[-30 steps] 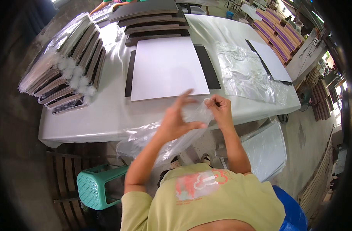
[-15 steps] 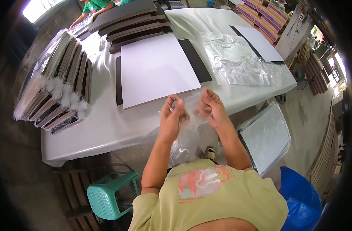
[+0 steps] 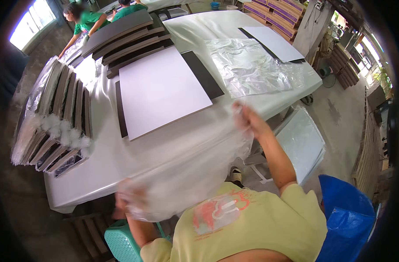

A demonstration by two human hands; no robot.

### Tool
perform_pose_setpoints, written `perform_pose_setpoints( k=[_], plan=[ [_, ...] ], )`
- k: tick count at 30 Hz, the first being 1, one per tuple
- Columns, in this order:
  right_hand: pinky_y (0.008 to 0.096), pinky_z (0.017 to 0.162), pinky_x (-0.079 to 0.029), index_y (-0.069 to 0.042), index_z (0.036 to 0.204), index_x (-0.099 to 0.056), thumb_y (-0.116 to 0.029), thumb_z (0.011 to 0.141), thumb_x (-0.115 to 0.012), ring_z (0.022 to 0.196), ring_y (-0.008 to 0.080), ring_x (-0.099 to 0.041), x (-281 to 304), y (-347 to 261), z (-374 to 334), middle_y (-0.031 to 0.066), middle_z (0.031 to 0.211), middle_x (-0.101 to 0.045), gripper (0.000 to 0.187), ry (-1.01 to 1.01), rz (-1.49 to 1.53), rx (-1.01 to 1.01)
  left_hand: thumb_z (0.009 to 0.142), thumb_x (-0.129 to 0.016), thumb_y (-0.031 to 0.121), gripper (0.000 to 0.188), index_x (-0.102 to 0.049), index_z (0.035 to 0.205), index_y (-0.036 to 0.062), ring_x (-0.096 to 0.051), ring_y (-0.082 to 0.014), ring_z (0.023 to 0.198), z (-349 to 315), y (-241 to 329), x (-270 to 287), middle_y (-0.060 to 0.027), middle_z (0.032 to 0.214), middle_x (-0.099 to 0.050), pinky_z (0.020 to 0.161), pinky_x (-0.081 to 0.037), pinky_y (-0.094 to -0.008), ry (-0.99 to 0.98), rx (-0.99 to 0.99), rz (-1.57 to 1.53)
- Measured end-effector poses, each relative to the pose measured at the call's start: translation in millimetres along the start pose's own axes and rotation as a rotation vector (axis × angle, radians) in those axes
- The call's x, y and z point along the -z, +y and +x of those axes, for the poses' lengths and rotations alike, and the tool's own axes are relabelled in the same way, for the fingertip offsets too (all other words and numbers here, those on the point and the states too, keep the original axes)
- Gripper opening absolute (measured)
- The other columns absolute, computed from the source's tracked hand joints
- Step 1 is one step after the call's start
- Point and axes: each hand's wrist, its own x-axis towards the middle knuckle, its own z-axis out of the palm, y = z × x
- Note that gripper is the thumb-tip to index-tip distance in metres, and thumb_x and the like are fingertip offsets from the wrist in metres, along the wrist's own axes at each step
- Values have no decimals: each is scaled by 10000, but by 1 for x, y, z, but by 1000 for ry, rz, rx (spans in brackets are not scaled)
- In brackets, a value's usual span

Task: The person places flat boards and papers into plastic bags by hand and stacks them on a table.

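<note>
A clear plastic bag (image 3: 186, 168) is stretched between my two hands, in front of the table's near edge. My left hand (image 3: 131, 198), low at the left, is closed on one end and smeared by motion. Higher up at the right, my right hand (image 3: 247, 118) grips the other end, also slightly blurred. Just beyond the bag, a white board (image 3: 164, 94) lies flat on the table, over a black board (image 3: 203, 74) that sticks out at both sides.
Dark boards (image 3: 121, 32) are stacked behind. Plastic-wrapped boards (image 3: 55, 113) stand at the left, flat clear bags (image 3: 247, 65) lie at the right. Around the table are wrapped panels (image 3: 302, 142), a green stool (image 3: 123, 242) and a blue sheet (image 3: 345, 222). Two people in green work far left.
My hands have moved from close together to wide apart, the left one down and leftward. The plastic bag is now spread out between them. The view has shifted a little.
</note>
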Motion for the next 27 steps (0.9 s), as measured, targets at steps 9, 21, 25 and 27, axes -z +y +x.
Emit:
perform_pose_setpoints(
  k=[9, 21, 25, 27],
  plan=[
    [323, 709, -439, -21, 943, -614, -302, 634, -772, 791, 192, -554, -9, -27, 9, 97, 862, -624, 446, -1261, 428, 81, 626, -745, 328, 571, -557, 1079, 36, -593, -126, 780, 8, 3, 24, -86, 952, -619, 646, -452, -239, -177, 267, 185],
    [297, 740, -437, -31, 957, -622, -245, 663, -748, 813, 172, -560, -32, -12, -3, 105, 847, -633, 385, -1066, 118, -49, 606, -769, 282, 491, -597, 994, 36, -596, -133, 761, -8, -26, 27, -78, 902, -631, 649, -464, -268, 355, 264, 1],
    [289, 747, -437, -35, 961, -624, -226, 670, -741, 819, 166, -561, -57, 8, -9, 106, 841, -635, 368, -1108, -194, -149, 615, -764, 282, 486, -592, 998, 39, -597, -140, 763, -31, -3, 17, -80, 912, -626, 650, -467, -274, 411, 280, 31],
    [285, 751, -437, -38, 963, -625, -216, 673, -738, 822, 163, -562, -41, -9, -9, 107, 838, -636, 359, -947, 91, 3, 619, -761, 283, 483, -589, 1000, 41, -597, -144, 764, -33, -18, 1, -81, 917, -624, 651, -468, -276, 223, 407, 52]
  ],
)
